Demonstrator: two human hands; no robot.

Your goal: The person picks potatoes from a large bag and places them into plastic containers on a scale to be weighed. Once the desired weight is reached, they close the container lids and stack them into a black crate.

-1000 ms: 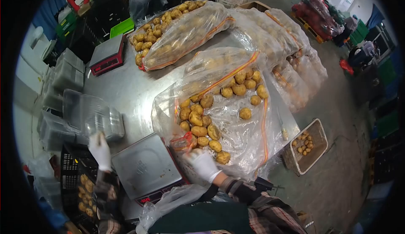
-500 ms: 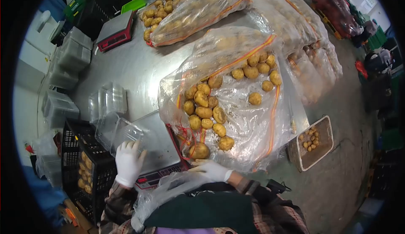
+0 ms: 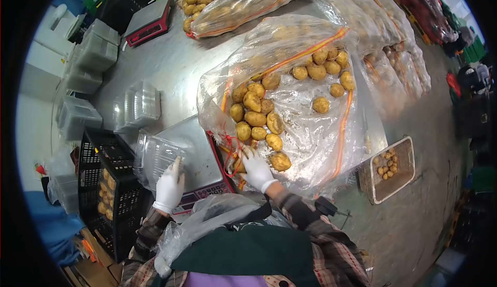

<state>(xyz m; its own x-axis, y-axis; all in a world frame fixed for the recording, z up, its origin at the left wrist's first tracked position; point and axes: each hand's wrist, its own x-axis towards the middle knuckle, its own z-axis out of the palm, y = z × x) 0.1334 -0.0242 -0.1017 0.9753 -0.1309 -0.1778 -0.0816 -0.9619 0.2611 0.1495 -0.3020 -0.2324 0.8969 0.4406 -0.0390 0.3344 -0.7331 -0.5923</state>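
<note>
My left hand (image 3: 170,187), in a white glove, has its fingers together at the near edge of an open clear plastic container (image 3: 158,155). The container rests partly on the plate of a red digital scale (image 3: 199,160); my thumb's grip is hidden. My right hand (image 3: 257,172), also gloved, lies over a potato (image 3: 238,166) at the near edge of a big clear bag, its fingers spread. Most of that potato is covered by the hand. Another potato (image 3: 280,161) sits just right of it, and several more lie in the opened bag (image 3: 303,137).
Stacked clear containers (image 3: 140,105) stand left of the bag. A black crate (image 3: 111,194) with packed potatoes is at my left. Beyond lies a second red scale (image 3: 148,23). A tub (image 3: 385,170) of small potatoes stands right, with full bags (image 3: 357,23) behind.
My right hand has moved forward from the scale's near edge onto the potato. The container has shifted right and nearer on the scale, with my left hand at its edge. The view has tilted slightly.
</note>
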